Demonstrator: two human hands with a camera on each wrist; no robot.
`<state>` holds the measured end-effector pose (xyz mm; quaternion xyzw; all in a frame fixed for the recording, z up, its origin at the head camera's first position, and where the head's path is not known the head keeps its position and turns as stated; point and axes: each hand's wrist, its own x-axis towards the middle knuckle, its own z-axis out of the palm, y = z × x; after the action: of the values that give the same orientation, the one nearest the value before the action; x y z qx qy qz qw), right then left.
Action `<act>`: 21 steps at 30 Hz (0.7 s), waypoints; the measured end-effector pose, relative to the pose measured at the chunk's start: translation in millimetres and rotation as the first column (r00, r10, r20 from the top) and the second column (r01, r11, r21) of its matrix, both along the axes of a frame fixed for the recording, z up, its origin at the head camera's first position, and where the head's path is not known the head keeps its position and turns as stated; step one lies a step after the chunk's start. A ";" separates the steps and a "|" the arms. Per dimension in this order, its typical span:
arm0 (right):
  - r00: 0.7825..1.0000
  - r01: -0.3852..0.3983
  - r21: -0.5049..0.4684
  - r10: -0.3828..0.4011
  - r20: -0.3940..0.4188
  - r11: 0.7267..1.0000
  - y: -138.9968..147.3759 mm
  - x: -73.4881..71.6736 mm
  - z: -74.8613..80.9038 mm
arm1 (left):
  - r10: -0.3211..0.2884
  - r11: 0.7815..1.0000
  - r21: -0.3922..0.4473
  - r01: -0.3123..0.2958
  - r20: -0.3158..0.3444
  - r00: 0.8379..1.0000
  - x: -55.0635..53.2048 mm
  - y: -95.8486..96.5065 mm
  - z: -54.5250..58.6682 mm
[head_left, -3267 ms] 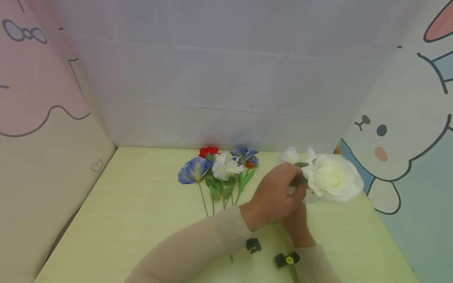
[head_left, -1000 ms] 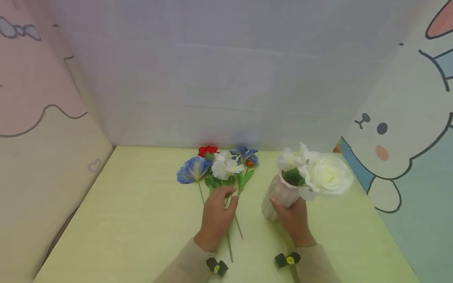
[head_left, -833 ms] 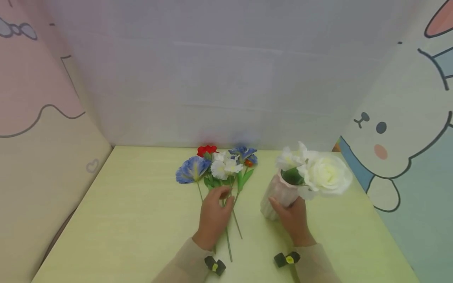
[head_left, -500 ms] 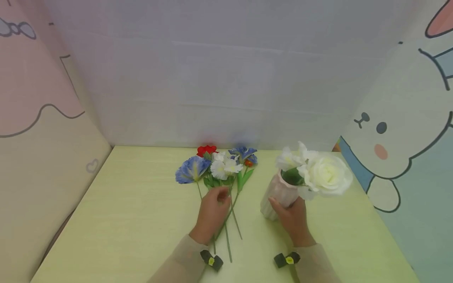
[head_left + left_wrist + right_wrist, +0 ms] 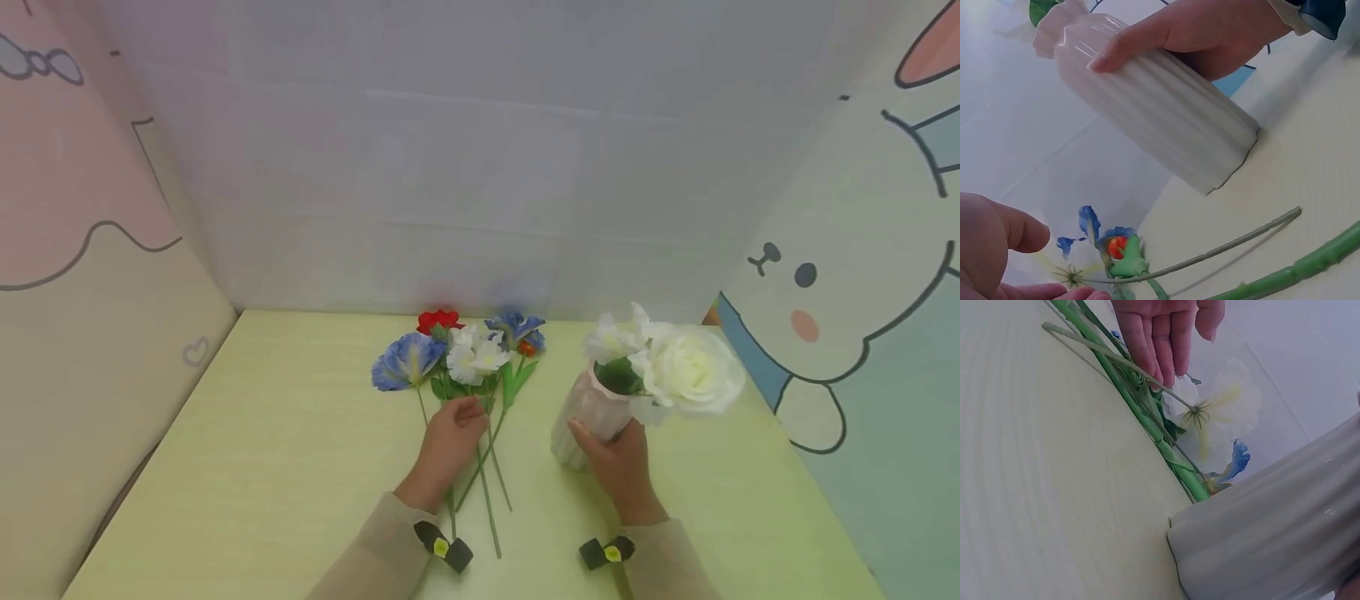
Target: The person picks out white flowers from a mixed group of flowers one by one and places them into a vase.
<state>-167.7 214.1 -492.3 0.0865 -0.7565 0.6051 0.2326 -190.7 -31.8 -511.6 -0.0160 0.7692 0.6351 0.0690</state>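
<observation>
My right hand (image 5: 626, 479) grips a pale ribbed vase (image 5: 592, 412), thumb across its front; the vase leans to the right on the table. A white rose (image 5: 690, 371), other white petals and green leaves stick out of its mouth. My left hand (image 5: 448, 450) is at the stems of the artificial flowers lying on the table, just below a white flower (image 5: 474, 358). In the right wrist view its fingers (image 5: 1169, 347) are fairly straight, touching or close to the white flower's thin stem (image 5: 1116, 359), and the thumb stands apart.
Around the white flower lie two blue flowers (image 5: 407, 360), a red flower (image 5: 438, 321) and a small orange one (image 5: 527, 348), their stems crossing toward the front. The pale yellow table (image 5: 262, 467) meets a white back wall (image 5: 480, 167) and printed side panels.
My left hand has left the white rose above the vase and moved left to the lying flowers. Lately the white flower and its stem have shifted slightly. My right hand keeps holding the vase.
</observation>
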 end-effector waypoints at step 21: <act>1.000 -0.021 -0.004 0.021 0.011 1.000 0.0 0.4 1.1 | -0.198 0.940 0.291 0.177 0.044 0.979 -23.3 1.6 -40.4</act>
<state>-167.3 214.2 -491.3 0.0905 -0.7557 0.6094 0.2223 -214.1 -30.2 -551.9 0.0445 0.6644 0.7290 0.1587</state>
